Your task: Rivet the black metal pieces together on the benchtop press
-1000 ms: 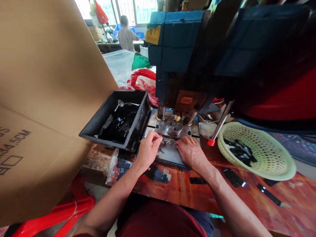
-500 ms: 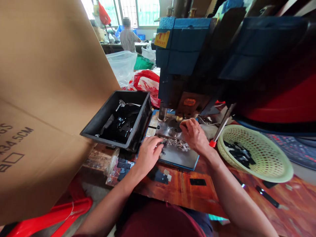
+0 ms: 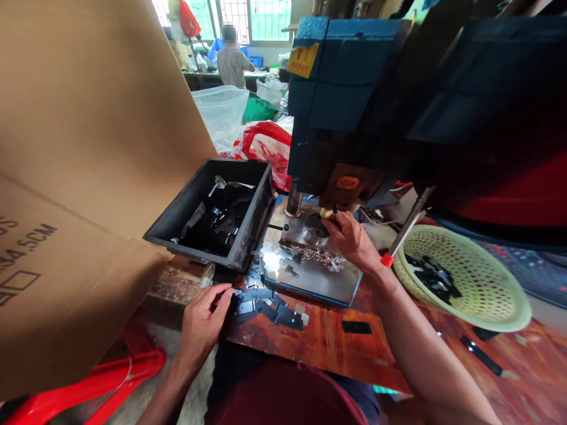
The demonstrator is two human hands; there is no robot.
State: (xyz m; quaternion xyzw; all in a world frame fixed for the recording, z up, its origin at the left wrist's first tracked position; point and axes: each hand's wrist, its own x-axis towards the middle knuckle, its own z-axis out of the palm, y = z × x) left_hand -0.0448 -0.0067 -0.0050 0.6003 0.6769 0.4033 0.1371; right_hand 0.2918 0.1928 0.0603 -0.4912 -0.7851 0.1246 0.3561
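My left hand (image 3: pixel 204 319) is at the left end of a loose pile of dark flat plates (image 3: pixel 266 304) on the table's front edge. Its thumb and fingers are pinched together on a dark plate there, mostly hidden by the fingers. My right hand (image 3: pixel 354 241) is at the round die (image 3: pixel 315 227) of a blue bench press (image 3: pixel 330 77), its fingers curled closed under the press head. Whatever they hold is hidden. A pale yellowish piece (image 3: pixel 326 213) shows just beyond the right fingertips. Small shiny metal scraps (image 3: pixel 321 258) lie on the press base before the die.
A black bin (image 3: pixel 233 257) with dark parts stands to the left, beside a big cardboard box (image 3: pixel 88 130). At right are a pale green basket (image 3: pixel 496 295) with dark plates and a red-tipped lever (image 3: pixel 387 260). One dark plate (image 3: pixel 357 327) lies alone. Another person (image 3: pixel 231 66) works far behind.
My left hand has moved from the press base down and left to the pile of dark plates. My right hand stays by the die. The view has shifted slightly.
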